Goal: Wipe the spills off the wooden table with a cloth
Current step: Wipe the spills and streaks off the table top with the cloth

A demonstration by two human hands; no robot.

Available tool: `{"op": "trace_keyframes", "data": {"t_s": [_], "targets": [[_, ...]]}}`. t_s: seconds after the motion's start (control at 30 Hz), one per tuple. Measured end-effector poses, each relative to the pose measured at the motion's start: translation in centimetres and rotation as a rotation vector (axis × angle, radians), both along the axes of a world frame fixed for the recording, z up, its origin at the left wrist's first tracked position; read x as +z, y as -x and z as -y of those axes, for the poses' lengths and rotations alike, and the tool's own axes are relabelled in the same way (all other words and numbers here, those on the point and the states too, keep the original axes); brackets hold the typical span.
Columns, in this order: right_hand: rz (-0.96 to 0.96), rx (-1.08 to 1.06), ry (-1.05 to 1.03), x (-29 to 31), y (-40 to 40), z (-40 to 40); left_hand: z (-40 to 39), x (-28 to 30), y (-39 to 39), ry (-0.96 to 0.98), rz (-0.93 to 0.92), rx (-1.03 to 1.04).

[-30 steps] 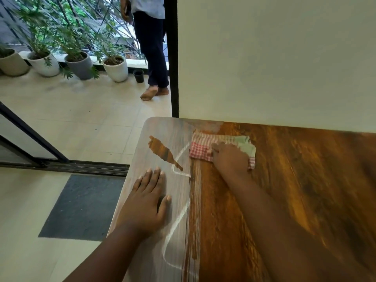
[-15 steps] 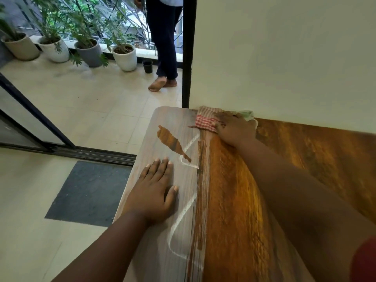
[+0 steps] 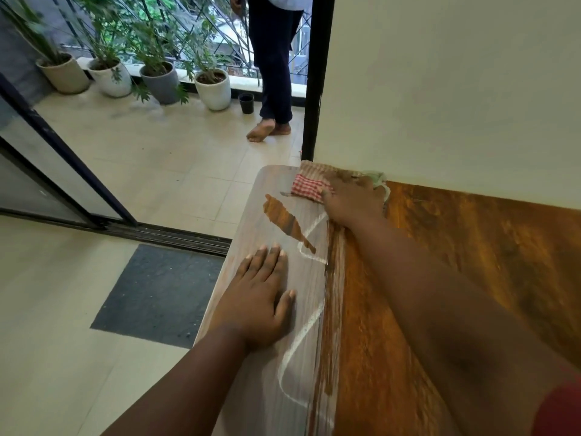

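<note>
A red-and-white checked cloth (image 3: pixel 309 184) lies at the far left corner of the wooden table (image 3: pixel 456 247), against the wall. My right hand (image 3: pixel 352 199) presses down on it, fingers curled over the fabric. A pale whitish film (image 3: pixel 273 372) with bright curved edges covers the table's left strip; one dark brown leaf-shaped bare patch (image 3: pixel 284 220) shows within it. The table to the right of the film is glossy brown. My left hand (image 3: pixel 257 303) rests flat on the film near the left edge, fingers spread, holding nothing.
The table's back edge meets a cream wall (image 3: pixel 456 89). Left of the table the floor drops away, with a dark mat (image 3: pixel 157 294) and a sliding-door track. A person's legs (image 3: pixel 273 73) stand on the balcony beside several potted plants (image 3: pixel 213 86).
My right hand has pushed the cloth away from me, from mid-table up to the far corner by the wall. My left hand has stayed flat in place.
</note>
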State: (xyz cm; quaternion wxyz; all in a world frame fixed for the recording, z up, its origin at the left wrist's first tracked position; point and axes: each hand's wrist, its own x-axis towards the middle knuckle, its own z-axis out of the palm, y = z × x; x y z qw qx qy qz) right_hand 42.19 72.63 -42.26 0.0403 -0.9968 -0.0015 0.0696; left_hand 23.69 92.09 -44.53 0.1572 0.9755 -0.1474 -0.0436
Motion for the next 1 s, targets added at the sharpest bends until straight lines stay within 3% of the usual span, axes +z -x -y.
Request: {"op": "trace_keyframes", "data": {"t_s": [0.23,0.43,0.6,0.7,0.87,1.0], "targets": [[-0.058,-0.095,0.011,0.1,-0.6,-3.3,-0.1,-0.2,0.0,0.006,-0.005,0.006],[-0.038,-0.005,0.017,0.6,-0.1,-3.1,-0.2,-0.4,0.0,0.006,-0.009,0.005],[-0.089,0.022,0.096,1.4,4.8,-0.3,-0.1,-0.2,0.0,0.014,-0.023,0.001],[-0.005,0.089,0.169,1.7,6.4,0.0,0.0,-0.2,-0.1,0.013,-0.018,0.008],[0.051,0.344,-0.067,-0.6,5.2,-0.1,-0.1,-0.3,-0.2,0.007,-0.017,0.008],[0.042,0.358,-0.075,-1.6,0.7,0.0,-0.2,-0.6,-0.2,0.005,-0.005,-0.008]]}}
